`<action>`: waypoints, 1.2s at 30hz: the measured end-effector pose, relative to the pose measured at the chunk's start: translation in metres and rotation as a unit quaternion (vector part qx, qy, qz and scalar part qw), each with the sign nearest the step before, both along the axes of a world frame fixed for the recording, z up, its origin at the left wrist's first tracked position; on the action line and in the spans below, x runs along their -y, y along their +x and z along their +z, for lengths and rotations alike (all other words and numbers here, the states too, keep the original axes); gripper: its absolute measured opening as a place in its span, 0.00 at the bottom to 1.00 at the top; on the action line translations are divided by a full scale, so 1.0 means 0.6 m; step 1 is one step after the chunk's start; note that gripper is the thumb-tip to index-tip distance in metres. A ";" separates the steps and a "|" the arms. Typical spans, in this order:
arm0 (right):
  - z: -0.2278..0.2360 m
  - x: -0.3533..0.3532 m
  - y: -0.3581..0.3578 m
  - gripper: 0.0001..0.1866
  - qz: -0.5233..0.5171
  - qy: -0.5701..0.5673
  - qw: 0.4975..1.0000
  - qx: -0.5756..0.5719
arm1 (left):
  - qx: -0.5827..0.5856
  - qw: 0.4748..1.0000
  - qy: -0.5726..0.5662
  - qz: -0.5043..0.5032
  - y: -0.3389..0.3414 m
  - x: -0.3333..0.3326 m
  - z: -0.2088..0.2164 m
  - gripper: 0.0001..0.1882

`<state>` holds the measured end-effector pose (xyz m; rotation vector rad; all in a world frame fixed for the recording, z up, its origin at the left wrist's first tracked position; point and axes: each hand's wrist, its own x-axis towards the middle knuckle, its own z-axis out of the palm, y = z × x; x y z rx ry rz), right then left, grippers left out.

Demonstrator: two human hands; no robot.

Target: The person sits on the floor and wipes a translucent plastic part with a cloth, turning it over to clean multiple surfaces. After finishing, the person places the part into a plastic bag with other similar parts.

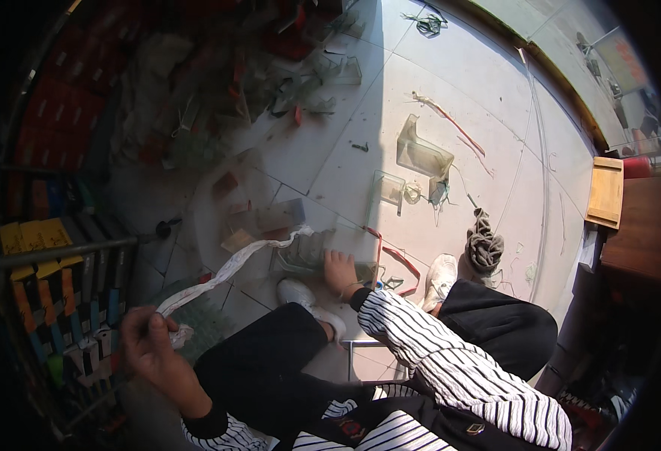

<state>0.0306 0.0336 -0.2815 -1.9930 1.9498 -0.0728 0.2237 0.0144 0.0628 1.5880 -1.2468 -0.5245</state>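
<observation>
My left hand (pixel 157 355) is closed round one end of a twisted white plastic strip (pixel 232 263). From there the strip rises and runs right, its far end near a bundle of clear plastic pieces (pixel 300 255) on the floor between my feet. Bent over the right side of that bundle is my right hand (pixel 341 275), its fingers against the clear plastic; their grip is partly hidden. Beside that hand lies a red strap (pixel 399 263) in a loose loop. Another clear angled plastic piece (pixel 424 156) rests farther off on the sunlit tiles.
A heap of clear plastic pieces and red scraps (pixel 293 83) spreads over the shaded floor. Shelves with boxed goods (pixel 41 248) stand at left. A grey-brown cloth (pixel 484 244) lies near my right shoe (pixel 441 278). At right are a wooden board (pixel 605 192) and glass.
</observation>
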 end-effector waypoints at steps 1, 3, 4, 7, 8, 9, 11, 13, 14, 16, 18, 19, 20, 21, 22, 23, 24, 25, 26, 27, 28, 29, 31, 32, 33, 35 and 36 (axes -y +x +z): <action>0.009 0.005 -0.010 0.15 0.016 0.017 1.000 -0.009 | -0.008 1.000 0.002 -0.020 -0.001 0.002 0.001 0.07; 0.033 0.026 -0.045 0.17 0.024 0.147 0.984 0.095 | -0.027 0.998 -0.012 -0.057 0.001 0.008 -0.004 0.08; 0.049 0.038 -0.067 0.19 0.037 0.228 0.962 0.145 | -0.043 0.997 -0.008 -0.062 0.003 0.010 -0.009 0.08; 0.120 0.074 -0.130 0.25 0.041 0.180 0.954 0.236 | -0.080 0.995 0.014 -0.064 0.000 0.015 -0.023 0.08; 0.152 0.086 -0.146 0.27 0.048 0.169 0.958 0.227 | -0.095 0.993 0.019 -0.074 -0.007 0.015 -0.027 0.08; 0.188 0.091 -0.156 0.28 -0.002 0.165 0.949 0.268 | -0.055 0.995 0.024 -0.083 -0.017 0.016 -0.030 0.08; 0.272 0.087 -0.167 0.27 -0.002 0.128 0.916 0.380 | -0.015 0.989 0.035 -0.140 -0.047 0.004 -0.026 0.08; 0.360 0.060 -0.161 0.31 0.133 0.004 0.884 0.448 | -0.028 0.968 0.052 -0.242 -0.090 -0.021 -0.014 0.08; 0.401 0.040 -0.154 0.29 0.172 -0.074 0.881 0.435 | -0.049 0.952 0.056 -0.298 -0.114 -0.039 -0.007 0.08; 0.468 -0.014 -0.145 0.24 0.244 -0.221 0.862 0.386 | -0.133 0.917 0.063 -0.371 -0.154 -0.087 0.007 0.08; 0.501 -0.042 -0.147 0.19 0.170 -0.086 0.893 0.407 | -0.185 0.919 0.027 -0.346 -0.174 -0.103 0.011 0.08; 0.504 -0.051 -0.151 0.16 0.133 -0.019 0.903 0.407 | -0.209 0.915 0.005 -0.346 -0.176 -0.101 0.005 0.09; 0.505 -0.061 -0.157 0.11 0.073 0.035 0.891 0.446 | -0.177 0.934 -0.006 -0.309 -0.175 -0.100 0.003 0.08; 0.501 -0.067 -0.169 0.10 0.048 0.062 0.844 0.530 | -0.144 0.950 -0.021 -0.277 -0.165 -0.092 -0.002 0.08; 0.497 -0.070 -0.186 0.09 -0.010 0.099 0.804 0.586 | -0.119 0.961 -0.064 -0.243 -0.153 -0.086 -0.009 0.07; 0.493 -0.079 -0.208 0.09 -0.016 0.077 0.777 0.624 | -0.073 0.970 -0.078 -0.220 -0.143 -0.087 -0.016 0.08; 0.493 -0.083 -0.232 0.09 -0.056 0.064 0.764 0.640 | -0.037 0.973 -0.119 -0.195 -0.131 -0.083 -0.021 0.08; 0.497 -0.082 -0.258 0.09 -0.074 0.017 0.778 0.624 | 0.000 0.974 -0.147 -0.173 -0.119 -0.085 -0.021 0.09; 0.506 -0.079 -0.287 0.09 -0.103 -0.028 0.792 0.601 | -0.028 0.973 -0.153 -0.173 -0.104 -0.090 -0.016 0.10; 0.522 -0.079 -0.323 0.10 -0.093 -0.090 0.801 0.585 | -0.055 0.972 -0.144 -0.177 -0.088 -0.096 -0.004 0.10; 0.541 -0.079 -0.364 0.11 -0.081 -0.150 0.806 0.567 | -0.086 0.977 -0.103 -0.165 -0.073 -0.107 0.010 0.11; 0.561 -0.079 -0.404 0.12 -0.099 -0.181 0.797 0.567 | -0.102 0.969 -0.124 -0.188 -0.057 -0.117 0.030 0.12; 0.594 -0.079 -0.488 0.14 -0.110 -0.292 0.826 0.469 | -0.118 0.962 -0.137 -0.205 -0.027 -0.133 0.074 0.13; 0.606 -0.078 -0.530 0.15 -0.126 -0.324 0.842 0.412 | -0.113 0.957 -0.159 -0.214 -0.014 -0.138 0.095 0.13; 0.612 -0.081 -0.569 0.15 -0.131 -0.355 0.855 0.355 | -0.123 0.948 -0.173 -0.236 -0.004 -0.142 0.114 0.12; 0.608 -0.095 -0.637 0.16 -0.159 -0.344 0.874 0.305 | -0.098 0.939 -0.208 -0.255 0.008 -0.143 0.146 0.10; 0.600 -0.104 -0.661 0.17 -0.166 -0.344 0.880 0.284 | -0.066 0.939 -0.224 -0.254 0.012 -0.141 0.158 0.10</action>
